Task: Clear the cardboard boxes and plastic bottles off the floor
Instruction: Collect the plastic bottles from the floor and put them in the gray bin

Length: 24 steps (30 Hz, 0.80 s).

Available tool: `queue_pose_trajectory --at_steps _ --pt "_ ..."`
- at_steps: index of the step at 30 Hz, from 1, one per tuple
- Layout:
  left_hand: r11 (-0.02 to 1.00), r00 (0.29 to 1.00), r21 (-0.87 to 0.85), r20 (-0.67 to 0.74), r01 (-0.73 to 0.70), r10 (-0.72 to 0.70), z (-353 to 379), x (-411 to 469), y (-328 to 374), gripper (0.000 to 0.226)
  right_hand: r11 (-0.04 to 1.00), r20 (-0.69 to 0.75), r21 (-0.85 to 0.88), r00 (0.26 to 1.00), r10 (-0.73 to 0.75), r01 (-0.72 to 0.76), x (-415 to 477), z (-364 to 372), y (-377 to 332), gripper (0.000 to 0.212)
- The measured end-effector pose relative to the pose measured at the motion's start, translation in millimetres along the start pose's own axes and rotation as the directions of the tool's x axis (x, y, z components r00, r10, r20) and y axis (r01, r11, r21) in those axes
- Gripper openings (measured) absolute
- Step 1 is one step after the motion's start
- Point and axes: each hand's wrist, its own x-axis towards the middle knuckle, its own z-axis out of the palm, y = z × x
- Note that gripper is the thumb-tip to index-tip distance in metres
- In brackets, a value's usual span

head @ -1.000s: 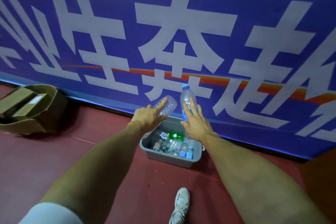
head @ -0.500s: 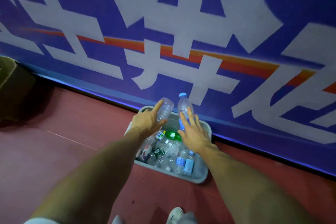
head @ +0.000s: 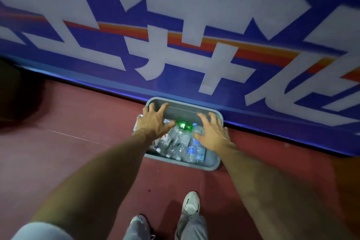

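Sleeve: a white sleeve (head: pixel 39 232) showed at the nearest corner, on the person's left arm.
Feet: a pale shoe (head: pixel 191 203) was planted on the red floor (head: pixel 78 161) short of the bin, toe towards it; a second shoe (head: pixel 139 224) sat nearer and to its left, blurred.
Open room: bare floor ran wide to the left of the bin, crossed by one thin pale line (head: pixel 78 137). To the right, the strip between the arm and the wall was narrower.
Bin: a grey plastic bin (head: pixel 212 163) stood on the floor, its near wall facing the feet and its far long rim just beside the foot of the wall. I could not tell whether they touched.
Bottles: the plastic bottles (head: pixel 175 142) lay heaped inside the bin, mostly clear. A blue-labelled bottle (head: pixel 191 150) lay towards the near right, and a green bottle (head: pixel 184 125) lay further back between the two hands.
Left grip (head: pixel 155 121): fingers spread apart and straight over the bin's left end, tips reaching the far rim, holding nothing.
Right grip (head: pixel 212 132): fingers likewise splayed over the right half of the bin, holding nothing.
Wall: a blue banner (head: pixel 175 25) with large white characters and an orange stripe closed off the far side, its lower edge meeting the floor.
Far left: a dark shape (head: pixel 11 93) sat at the frame's edge, too dim to make out.
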Motion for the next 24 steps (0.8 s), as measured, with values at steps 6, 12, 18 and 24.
queue_pose_trajectory --at_steps 6,12,18,24 --pt "0.990 0.990 0.043 -0.034 -0.135 0.136 -104.6 -40.2 25.9 0.072 0.996 -0.082 0.061 0.994 0.071 -0.066 -64.8 -92.1 -42.7 0.075" --pt "0.922 0.935 0.159 0.014 -0.353 0.355 -173.0 -80.6 43.2 0.073 0.955 -0.181 0.176 0.946 0.269 -0.238 -162.0 -128.6 -62.4 0.075" --pt "0.731 0.749 0.175 0.067 -0.660 0.660 -197.6 -152.8 95.3 0.070 0.781 -0.235 0.324 0.755 0.613 -0.533 -293.4 -124.6 -71.6 0.083" --pt "0.477 0.505 0.182 0.168 -0.860 0.846 -176.9 -267.3 163.0 0.072 0.531 -0.202 0.453 0.498 0.843 -0.716 -444.7 -100.5 -70.1 0.075"
